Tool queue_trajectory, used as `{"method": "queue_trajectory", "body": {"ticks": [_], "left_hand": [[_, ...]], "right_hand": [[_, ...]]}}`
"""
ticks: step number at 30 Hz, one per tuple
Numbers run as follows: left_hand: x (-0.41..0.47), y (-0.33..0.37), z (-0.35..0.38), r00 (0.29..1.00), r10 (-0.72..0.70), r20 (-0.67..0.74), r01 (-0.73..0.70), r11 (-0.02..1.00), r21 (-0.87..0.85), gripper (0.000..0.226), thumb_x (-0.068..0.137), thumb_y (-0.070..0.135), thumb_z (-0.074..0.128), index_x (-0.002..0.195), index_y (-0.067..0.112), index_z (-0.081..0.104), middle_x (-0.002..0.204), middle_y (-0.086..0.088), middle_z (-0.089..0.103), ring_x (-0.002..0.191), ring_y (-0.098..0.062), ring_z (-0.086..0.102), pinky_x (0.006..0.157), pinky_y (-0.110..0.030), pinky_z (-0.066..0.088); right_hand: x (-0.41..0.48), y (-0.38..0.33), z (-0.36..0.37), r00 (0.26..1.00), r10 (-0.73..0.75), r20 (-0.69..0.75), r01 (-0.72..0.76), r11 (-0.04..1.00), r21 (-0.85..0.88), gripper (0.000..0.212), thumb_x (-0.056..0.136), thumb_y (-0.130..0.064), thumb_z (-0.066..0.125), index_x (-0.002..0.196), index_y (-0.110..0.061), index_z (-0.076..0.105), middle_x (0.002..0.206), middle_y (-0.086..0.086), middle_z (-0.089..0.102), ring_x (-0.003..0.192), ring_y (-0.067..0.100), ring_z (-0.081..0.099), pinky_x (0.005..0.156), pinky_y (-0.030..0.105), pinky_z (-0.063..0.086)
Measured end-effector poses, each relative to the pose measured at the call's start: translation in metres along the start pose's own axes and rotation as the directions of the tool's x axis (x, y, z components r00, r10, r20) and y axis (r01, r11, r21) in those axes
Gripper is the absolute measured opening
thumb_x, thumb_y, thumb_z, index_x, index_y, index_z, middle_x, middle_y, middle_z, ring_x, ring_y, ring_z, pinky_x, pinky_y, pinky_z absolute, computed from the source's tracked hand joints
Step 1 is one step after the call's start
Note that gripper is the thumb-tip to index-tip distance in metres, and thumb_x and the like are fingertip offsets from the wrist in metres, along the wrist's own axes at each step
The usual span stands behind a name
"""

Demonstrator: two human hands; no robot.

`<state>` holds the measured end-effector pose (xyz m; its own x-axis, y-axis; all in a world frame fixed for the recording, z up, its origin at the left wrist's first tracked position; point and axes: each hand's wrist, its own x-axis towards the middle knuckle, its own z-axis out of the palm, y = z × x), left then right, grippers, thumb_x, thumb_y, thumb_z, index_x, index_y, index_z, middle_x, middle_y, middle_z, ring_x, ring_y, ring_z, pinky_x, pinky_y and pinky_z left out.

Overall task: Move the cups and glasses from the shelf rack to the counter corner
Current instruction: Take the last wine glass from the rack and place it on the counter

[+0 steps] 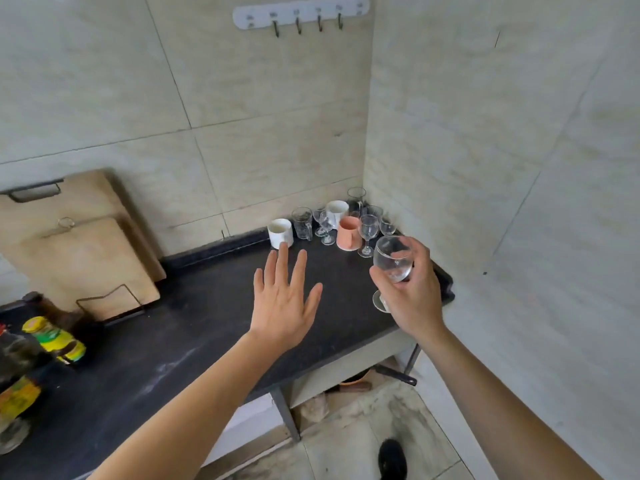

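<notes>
The person is standing at the dark tabletop point(194, 327) and holding a stemmed wine glass point(393, 259) in the right hand point(412, 289). That grip is curling round the bowl, fingers on one side and thumb on the other, with the glass's foot showing just below the palm. The glass is hanging in the air, slightly tilted, above the right end of the tabletop and just short of the cluster in the corner. The left hand point(282, 299) is hovering flat over the tabletop, its grip fully open, fingers straight and spread, holding nothing. Its fingertips are pointing toward a white mug point(280, 233) at the left edge of the cluster.

From where I'm standing, much of the job is looking done. Where the two tiled walls meet, a clear glass mug point(302, 223), a second white mug point(336, 210), a pink cup point(349, 233) and several stemmed and plain glasses are sitting packed close together beside that first mug. The glass in hand is the one waiting for a place, and I'd judge the open spot to be in front of the pink cup, near a small stemmed glass point(367, 233). The shelf rack is not showing from here, so I cannot tell how many pieces are waiting on it. Two cutting boards point(79, 258) are leaning against the wall to the left.
</notes>
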<state>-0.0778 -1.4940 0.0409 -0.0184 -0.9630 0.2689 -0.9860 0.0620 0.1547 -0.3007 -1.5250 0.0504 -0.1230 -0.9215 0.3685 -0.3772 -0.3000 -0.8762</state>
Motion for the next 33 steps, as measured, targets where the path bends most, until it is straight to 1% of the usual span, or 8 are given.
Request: {"method": "queue_trajectory", "body": {"ticks": [4, 9, 13, 17, 22, 26, 30, 33], "left_hand": [[0.062, 0.001, 0.073, 0.985, -0.044, 0.168, 0.027, 0.994, 0.104, 0.073, 0.099, 0.062, 0.012, 0.159, 0.020, 0.003, 0.167, -0.014, -0.005, 0.153, -0.035, 0.001, 0.120, -0.056, 0.015], [0.143, 0.010, 0.130, 0.955, -0.101, 0.279, 0.046, 0.980, 0.194, 0.074, 0.098, 0.064, 0.006, 0.158, 0.023, -0.008, 0.166, -0.011, -0.015, 0.153, -0.033, -0.006, 0.122, -0.056, 0.010], [0.200, 0.016, 0.161, 0.929, -0.172, 0.329, 0.111, 0.974, 0.195, 0.075, 0.097, 0.064, 0.006, 0.158, 0.023, -0.009, 0.166, -0.011, -0.016, 0.153, -0.034, -0.008, 0.122, -0.056, 0.009], [0.211, 0.001, 0.200, 0.875, -0.205, 0.439, 0.123, 0.970, 0.209, 0.075, 0.094, 0.066, 0.000, 0.156, 0.026, -0.017, 0.164, -0.009, -0.024, 0.152, -0.034, -0.016, 0.122, -0.057, 0.005], [0.232, -0.039, 0.250, 0.804, -0.268, 0.531, 0.179, 0.960, 0.214, 0.075, 0.096, 0.065, 0.007, 0.155, 0.027, -0.017, 0.163, -0.010, -0.026, 0.151, -0.035, -0.016, 0.121, -0.059, 0.006], [0.243, -0.072, 0.296, 0.734, -0.273, 0.622, 0.192, 0.962, 0.196, 0.075, 0.097, 0.065, 0.011, 0.156, 0.026, -0.015, 0.163, -0.009, -0.026, 0.151, -0.036, -0.017, 0.120, -0.061, 0.005], [0.240, -0.094, 0.331, 0.686, -0.229, 0.690, 0.166, 0.973, 0.159, 0.073, 0.099, 0.063, 0.015, 0.158, 0.026, -0.007, 0.166, -0.010, -0.017, 0.152, -0.037, -0.012, 0.119, -0.061, 0.008], [0.232, -0.106, 0.345, 0.667, -0.193, 0.720, 0.131, 0.981, 0.142, 0.073, 0.099, 0.062, 0.017, 0.158, 0.026, -0.007, 0.167, -0.010, -0.015, 0.152, -0.037, -0.011, 0.119, -0.061, 0.009]], "right_hand": [[0.066, 0.070, 0.020, 0.998, 0.046, 0.051, -0.045, 0.999, -0.015, 0.057, 0.078, -0.049, 0.073, 0.113, -0.070, 0.034, 0.116, -0.035, 0.055, 0.102, -0.016, 0.057, 0.071, 0.016, 0.043], [0.151, 0.144, 0.042, 0.978, 0.124, 0.171, -0.120, 0.992, -0.034, 0.057, 0.080, -0.045, 0.072, 0.129, -0.042, 0.044, 0.125, -0.023, 0.054, 0.105, 0.001, 0.061, 0.083, 0.037, 0.056], [0.217, 0.178, 0.068, 0.954, 0.133, 0.270, -0.124, 0.991, -0.048, 0.059, 0.083, -0.045, 0.072, 0.132, -0.041, 0.039, 0.128, -0.018, 0.052, 0.107, 0.004, 0.058, 0.078, 0.023, 0.050], [0.245, 0.206, 0.105, 0.912, 0.157, 0.379, -0.155, 0.987, -0.034, 0.054, 0.085, -0.033, 0.076, 0.116, -0.060, 0.040, 0.126, -0.021, 0.055, 0.111, 0.001, 0.057, 0.076, 0.008, 0.043], [0.273, 0.243, 0.160, 0.864, 0.170, 0.473, -0.148, 0.985, -0.084, 0.047, 0.083, -0.028, 0.078, 0.120, -0.036, 0.050, 0.126, -0.014, 0.057, 0.114, 0.003, 0.055, 0.086, 0.008, 0.041], [0.281, 0.270, 0.208, 0.864, 0.197, 0.464, -0.172, 0.980, -0.095, 0.051, 0.083, -0.021, 0.079, 0.128, -0.024, 0.054, 0.132, -0.005, 0.054, 0.121, 0.007, 0.053, 0.099, 0.020, 0.043], [0.279, 0.291, 0.245, 0.857, 0.278, 0.433, -0.243, 0.961, -0.136, 0.054, 0.086, -0.023, 0.078, 0.132, -0.027, 0.050, 0.132, -0.012, 0.055, 0.115, -0.001, 0.051, 0.090, 0.001, 0.037], [0.278, 0.301, 0.264, 0.843, 0.347, 0.412, -0.313, 0.938, -0.150, 0.058, 0.087, -0.026, 0.078, 0.135, -0.028, 0.047, 0.138, -0.005, 0.054, 0.121, 0.011, 0.055, 0.099, 0.030, 0.052]]}}
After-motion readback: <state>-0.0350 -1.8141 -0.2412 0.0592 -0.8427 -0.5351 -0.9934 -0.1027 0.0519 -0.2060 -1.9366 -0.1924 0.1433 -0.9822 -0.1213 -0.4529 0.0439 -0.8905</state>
